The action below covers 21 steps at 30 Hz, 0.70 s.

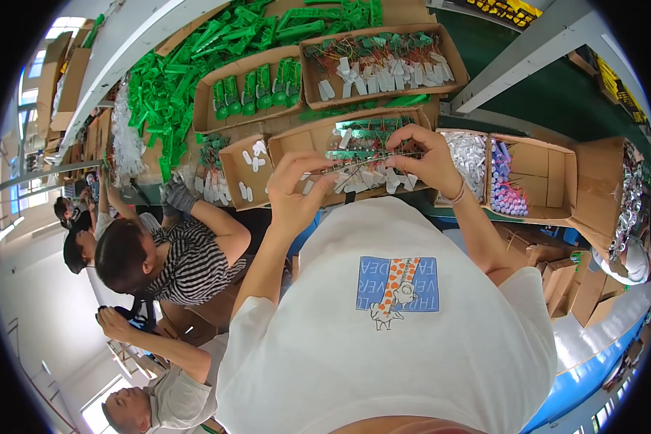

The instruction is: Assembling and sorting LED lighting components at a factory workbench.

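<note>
Between my two hands, a thin strip that looks like a row of small circuit boards (369,160) is held nearly edge-on. My left hand (291,184) pinches its left end between thumb and fingers. At the other end, my right hand (428,160), with a band at the wrist, grips it the same way. Directly beneath lies a shallow cardboard tray (291,142). Green circuit boards (372,124) and white plastic pieces (372,179) with thin wires show inside it. My fingers partly cover the strip's ends.
Behind are a tray of wired white parts (383,72), a tray of green casings (257,90) and a green heap (166,94). Right stand boxes of white pieces (464,155) and purple-wrapped cylinders (508,184). A gloved co-worker in stripes (199,253) is close at left.
</note>
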### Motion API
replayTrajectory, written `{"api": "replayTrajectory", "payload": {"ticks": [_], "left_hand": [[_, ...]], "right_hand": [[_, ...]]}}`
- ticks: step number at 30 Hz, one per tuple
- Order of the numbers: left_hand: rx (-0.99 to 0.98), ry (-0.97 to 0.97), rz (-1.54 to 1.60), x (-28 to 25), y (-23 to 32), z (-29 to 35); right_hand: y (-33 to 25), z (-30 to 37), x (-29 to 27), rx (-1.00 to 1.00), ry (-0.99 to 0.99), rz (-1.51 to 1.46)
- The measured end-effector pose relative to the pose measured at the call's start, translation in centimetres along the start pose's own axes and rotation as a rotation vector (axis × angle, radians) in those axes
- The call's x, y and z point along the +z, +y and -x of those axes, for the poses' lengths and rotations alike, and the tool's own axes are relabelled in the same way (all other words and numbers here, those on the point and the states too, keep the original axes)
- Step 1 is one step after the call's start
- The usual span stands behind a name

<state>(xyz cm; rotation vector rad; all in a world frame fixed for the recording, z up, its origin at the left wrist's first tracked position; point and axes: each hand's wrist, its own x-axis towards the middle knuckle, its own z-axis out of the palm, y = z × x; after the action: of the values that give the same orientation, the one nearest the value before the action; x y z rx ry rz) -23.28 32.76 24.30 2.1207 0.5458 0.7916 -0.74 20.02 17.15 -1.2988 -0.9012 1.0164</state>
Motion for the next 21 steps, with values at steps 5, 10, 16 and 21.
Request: {"api": "replayTrajectory", "payload": {"ticks": [5,10,16,21], "left_hand": [[0.042,0.023,0.132,0.2,-2.9,1.0],[-0.248,-0.166,0.254,-0.1,0.2,-0.5],[-0.105,-0.383,0.11,-0.6,-0.6,-0.6],[-0.061,-0.235,-0.114,1.6,0.8,-1.1]], "right_hand": [[0.0,-0.5,0.3,-0.286,0.027,0.121],[-1.3,-0.7,-0.7,-0.505,-0.061,0.288],[-1.8,0.1,-0.1,-0.399,0.013,0.251],[-2.4,0.2,0.2,-0.614,0.015,0.512]]}}
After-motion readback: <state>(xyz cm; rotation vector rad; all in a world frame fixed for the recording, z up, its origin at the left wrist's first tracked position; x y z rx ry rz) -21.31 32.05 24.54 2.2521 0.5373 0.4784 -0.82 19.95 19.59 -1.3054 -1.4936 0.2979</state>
